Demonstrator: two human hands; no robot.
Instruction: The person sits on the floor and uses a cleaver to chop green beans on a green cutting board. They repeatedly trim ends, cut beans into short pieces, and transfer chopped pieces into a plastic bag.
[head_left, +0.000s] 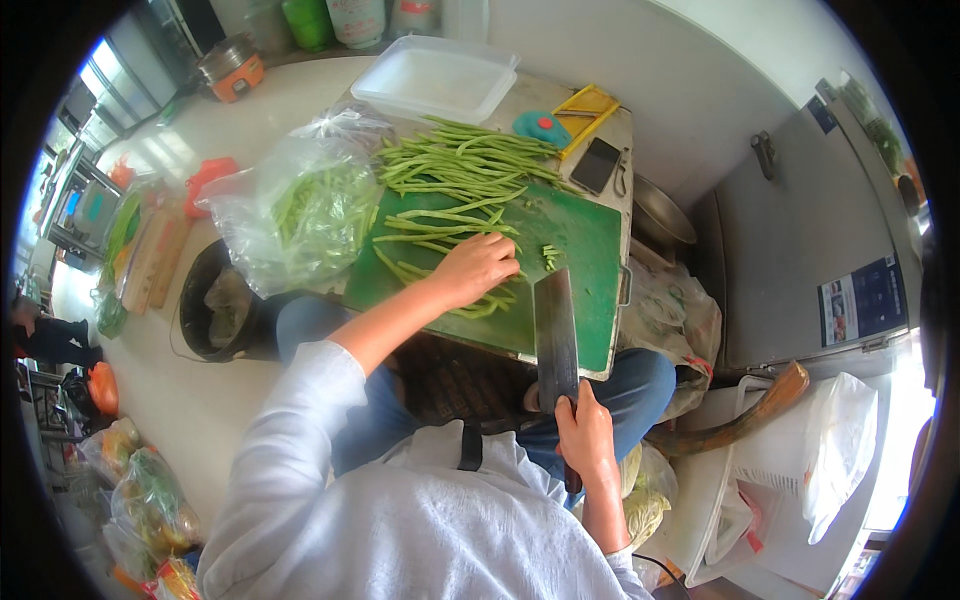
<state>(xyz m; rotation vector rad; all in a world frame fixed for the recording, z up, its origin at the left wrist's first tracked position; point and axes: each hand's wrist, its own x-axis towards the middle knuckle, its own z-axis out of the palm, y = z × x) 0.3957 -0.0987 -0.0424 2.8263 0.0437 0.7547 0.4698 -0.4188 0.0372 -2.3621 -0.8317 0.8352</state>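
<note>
Long green beans (457, 161) lie heaped at the far side of a green cutting board (589, 225), with looser ones spread nearer to me. Over the loose beans my left hand (478, 268) curls its fingers, gripping several whose ends are partly hidden beneath it. My right hand (586, 431) grasps the handle of a cleaver (555, 330). The blade points away from me, its far end above the board's near right part. A few short cut bean pieces (550, 256) sit just beyond the blade tip, right of my left hand.
Left of the board is a clear plastic bag (300, 202) of beans, above a black bucket (214, 300). A plastic tub (435, 79), yellow slicer (589, 116) and phone (596, 166) lie along the far side. A metal cabinet (795, 217) stands right.
</note>
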